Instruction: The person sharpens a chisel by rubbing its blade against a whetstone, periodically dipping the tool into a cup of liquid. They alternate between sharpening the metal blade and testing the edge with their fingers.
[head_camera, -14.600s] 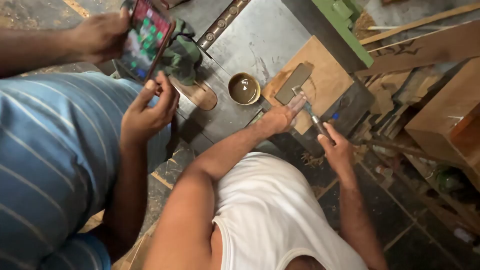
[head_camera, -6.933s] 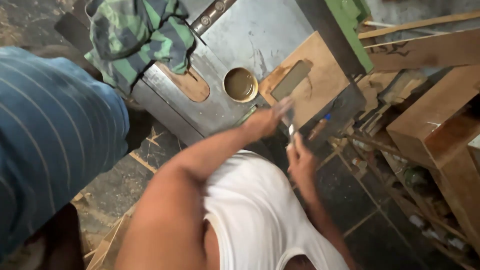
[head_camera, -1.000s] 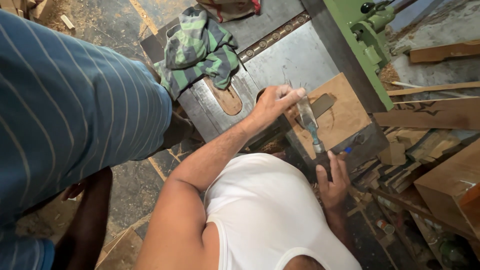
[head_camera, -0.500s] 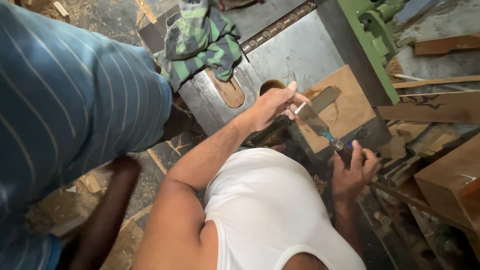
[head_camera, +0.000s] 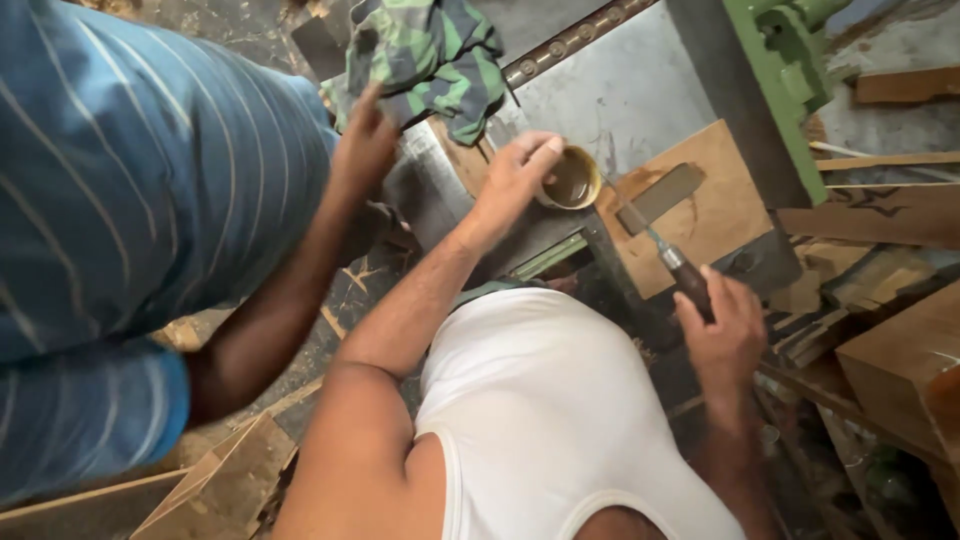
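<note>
- Fingers of the left hand (head_camera: 515, 180) are now dipped at the rim of the small round metal cup of brownish liquid (head_camera: 571, 180), spread loosely rather than clamped on anything; half a second ago that hand was held above the tool's blade.
- The wooden-handled chisel (head_camera: 672, 258) is gripped at its dark handle by the right hand (head_camera: 722, 325), fingers wrapped shut around it, the steel tip resting near the flat grey rectangular sharpening stone (head_camera: 660, 197).
- The stone is seen lying on a pale plywood board (head_camera: 715, 225), which sits on the grey metal machine table (head_camera: 620, 90), the cup just beside the board's left edge.
- From the shift of the left hand to the cup, a wetting of the stone is judged to be in hand, the honing being paused.
- A second person's hand (head_camera: 362, 140) is laid against a green checked cloth (head_camera: 425, 50) at the table's far end.
</note>
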